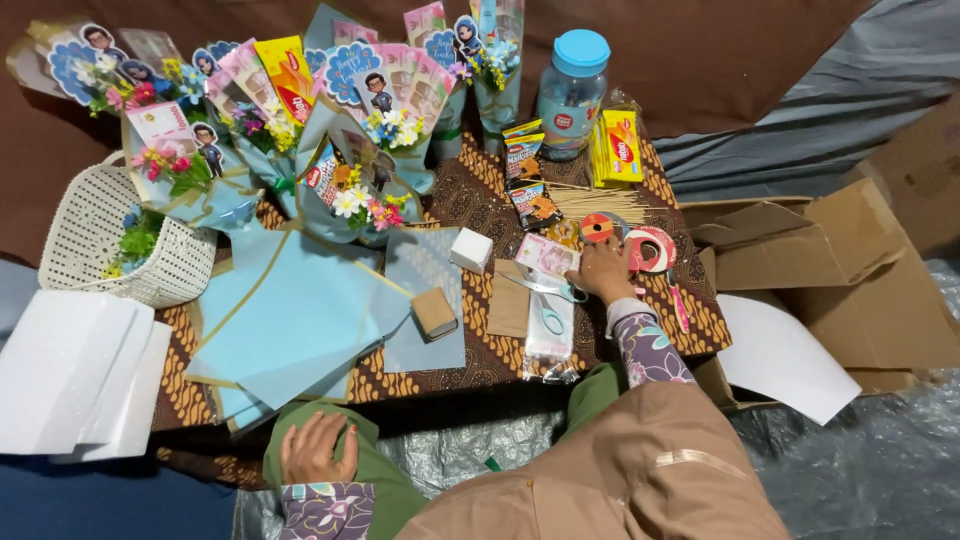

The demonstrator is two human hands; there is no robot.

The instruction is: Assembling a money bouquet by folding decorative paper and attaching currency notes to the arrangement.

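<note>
At the far left a stack of white foam sheets (pixel 75 370) lies off the patterned cloth (pixel 480 205), beside a white woven basket (pixel 105 235) that holds loose artificial flowers upright and out of the way. Behind it, along the back edge, stand the wrapped bouquets (pixel 300 130) with cartoon figure toppers and snack packets tucked in — leaning on one another, so they stay on end. In front of them light blue wrapping sheets (pixel 290 320) lie spread flat, and a small brown block (pixel 433 312) rests on one as if to weigh it down.

The left hand (pixel 318 450) lies flat on the person's green-clad knee, fingers loosely spread, holding nothing.

Moving right, a small white box (pixel 471 249) sits just beside the blue paper, and scissors (pixel 548 300) with pale blue handles lie on a clear packet, near the other hand. Bamboo skewers (pixel 600 200) lie bundled behind, with snack packets (pixel 528 175), a yellow box and a blue-lidded jar (pixel 572 95) at the back.

The right hand (pixel 603 272) reaches forward onto the cloth, knuckles up, fingers curled down next to the red-and-white tape rolls (pixel 650 248). It seems to touch something by the pink packet (pixel 546 255), but the fingertips are hidden, so whether they pinch anything I cannot tell. Flattened cardboard (pixel 830 270) lies at the right.
</note>
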